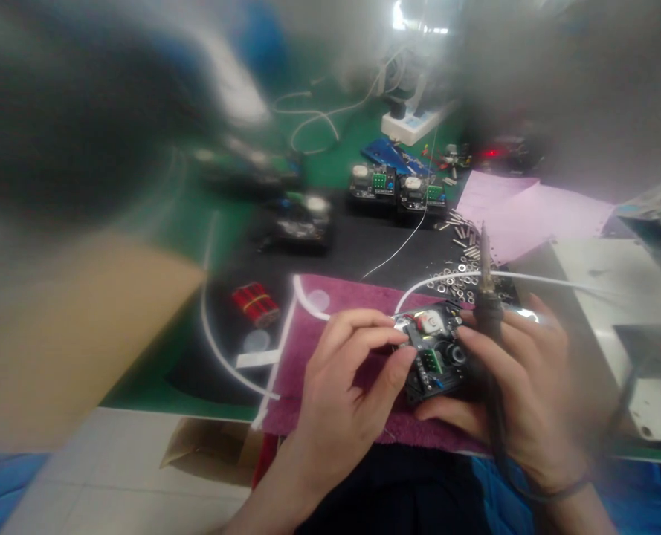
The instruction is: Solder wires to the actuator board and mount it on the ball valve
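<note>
Green tabletop, with a plum-purple fabric cloth along its near edge.
Across the right hand, a slim black-handled, metal-tipped soldering iron points away from the person; that hand and the left hand each have a closed grip on opposite sides of a black squarish circuit module over the cloth, component face upward, its long axis unclear.

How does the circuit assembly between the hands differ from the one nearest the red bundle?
The held assembly is between the left hand and right hand, over the purple cloth; the other assembly rests on the black mat, untouched. The held assembly shows its component side; the other assembly is blurrier, seen more side-on. Both are dark with white and green parts.
</note>
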### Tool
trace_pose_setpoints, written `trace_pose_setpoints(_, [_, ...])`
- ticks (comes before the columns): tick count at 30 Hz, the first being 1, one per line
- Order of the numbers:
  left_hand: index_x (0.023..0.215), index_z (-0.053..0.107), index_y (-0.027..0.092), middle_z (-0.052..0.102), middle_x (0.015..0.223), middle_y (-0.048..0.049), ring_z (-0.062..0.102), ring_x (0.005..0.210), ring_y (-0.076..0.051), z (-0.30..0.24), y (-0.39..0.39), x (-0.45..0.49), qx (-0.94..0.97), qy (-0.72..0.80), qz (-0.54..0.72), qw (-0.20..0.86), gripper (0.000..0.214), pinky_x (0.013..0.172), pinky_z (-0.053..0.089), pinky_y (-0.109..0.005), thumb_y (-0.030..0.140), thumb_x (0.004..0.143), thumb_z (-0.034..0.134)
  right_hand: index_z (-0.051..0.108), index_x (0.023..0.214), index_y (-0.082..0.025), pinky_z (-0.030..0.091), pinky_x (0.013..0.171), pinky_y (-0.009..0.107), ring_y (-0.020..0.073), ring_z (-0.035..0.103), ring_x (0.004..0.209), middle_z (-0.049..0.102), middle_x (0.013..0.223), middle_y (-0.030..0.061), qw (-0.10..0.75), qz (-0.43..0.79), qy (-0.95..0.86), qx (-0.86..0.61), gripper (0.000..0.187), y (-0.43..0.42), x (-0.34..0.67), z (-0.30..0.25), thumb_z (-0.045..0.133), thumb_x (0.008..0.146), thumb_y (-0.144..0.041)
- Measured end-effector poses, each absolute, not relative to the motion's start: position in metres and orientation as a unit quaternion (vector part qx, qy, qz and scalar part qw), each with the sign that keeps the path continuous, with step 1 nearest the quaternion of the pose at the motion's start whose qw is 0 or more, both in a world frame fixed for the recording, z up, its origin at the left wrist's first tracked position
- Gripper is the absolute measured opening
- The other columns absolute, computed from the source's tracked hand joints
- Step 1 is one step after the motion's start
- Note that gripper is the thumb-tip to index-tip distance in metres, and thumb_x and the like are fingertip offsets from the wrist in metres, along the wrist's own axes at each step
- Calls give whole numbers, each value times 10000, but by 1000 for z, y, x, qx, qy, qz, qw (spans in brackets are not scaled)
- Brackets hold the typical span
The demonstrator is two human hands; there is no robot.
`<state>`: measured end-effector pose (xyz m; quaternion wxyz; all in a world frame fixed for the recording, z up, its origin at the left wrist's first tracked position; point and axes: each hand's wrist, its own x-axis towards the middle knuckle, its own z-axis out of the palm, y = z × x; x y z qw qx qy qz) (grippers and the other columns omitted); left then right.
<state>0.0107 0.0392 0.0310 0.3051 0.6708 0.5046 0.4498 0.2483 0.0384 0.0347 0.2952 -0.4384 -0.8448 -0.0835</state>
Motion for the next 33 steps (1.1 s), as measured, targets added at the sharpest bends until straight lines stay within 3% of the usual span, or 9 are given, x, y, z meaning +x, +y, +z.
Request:
trace_pose_setpoints(7, [1077, 727, 260, 648, 1276, -19, 644, 1216, -153, 32, 42, 10, 684, 484, 448, 311, 121, 1081, 500, -292, 216, 973, 770, 568, 1445, -141, 325, 1233, 793, 427, 683, 1231, 707, 1320, 231, 278, -90, -835, -467, 991, 35, 246, 28, 922, 704, -696])
trace_pose_setpoints(13, [1022, 691, 254, 657, 1355, -19, 623, 1341, -169, 35, 41, 8, 675, 442, 418, 416, 51, 1175, 487, -315, 215, 1008, 721, 466, 1591, -114, 386, 1206, 776, 404, 723, 1199, 638, 1440, 270, 264, -100, -845, -454, 1024, 27, 242, 29, 885, 803, -617])
trace_pose_setpoints(16, [1000, 692, 252, 689, 1317, -14, 624, 1364, -178, 32, 37, 8, 661, 440, 451, 408, 78, 1186, 492, -330, 177, 1006, 712, 439, 1614, -123, 337, 1240, 779, 419, 678, 1289, 619, 1475, 261, 269, -96, -847, -448, 1050, 26, 238, 29, 901, 790, -584])
trace_pose_setpoints(19, [1006, 685, 248, 733, 1227, -15, 644, 1359, -193, 28, 33, 11, 639, 432, 496, 399, 113, 1150, 526, -338, 136, 1006, 697, 375, 1647, -177, 439, 1208, 722, 436, 582, 1418, 565, 1559, 218, 290, -30, -833, -470, 1115, 25, 237, 26, 932, 747, -528])
trace_pose_setpoints(23, [1007, 680, 235, 745, 1153, -23, 672, 1332, -213, 25, 31, 15, 609, 430, 532, 401, 119, 1104, 559, -350, 117, 1009, 684, 352, 1646, -212, 596, 1084, 602, 392, 633, 1363, 558, 1576, 180, 309, 56, -794, -520, 1074, 24, 235, 25, 919, 775, -484])
trace_pose_setpoints(28, [998, 670, 232, 738, 1132, -20, 649, 1369, -218, 25, 33, 15, 604, 432, 536, 401, 139, 1127, 540, -358, 94, 1013, 662, 364, 1630, -190, 576, 1115, 609, 391, 613, 1386, 550, 1575, 186, 312, 88, -789, -522, 1020, 31, 231, 32, 894, 804, -470])
trace_pose_setpoints(33, [1019, 640, 231, 699, 1130, -26, 614, 1410, -232, 20, 33, 14, 594, 426, 542, 415, 135, 1164, 514, -401, 97, 1029, 632, 285, 1672, -179, 535, 1174, 616, 396, 564, 1444, 494, 1611, 199, 281, 82, -795, -532, 1090, 33, 227, 36, 866, 818, -525])
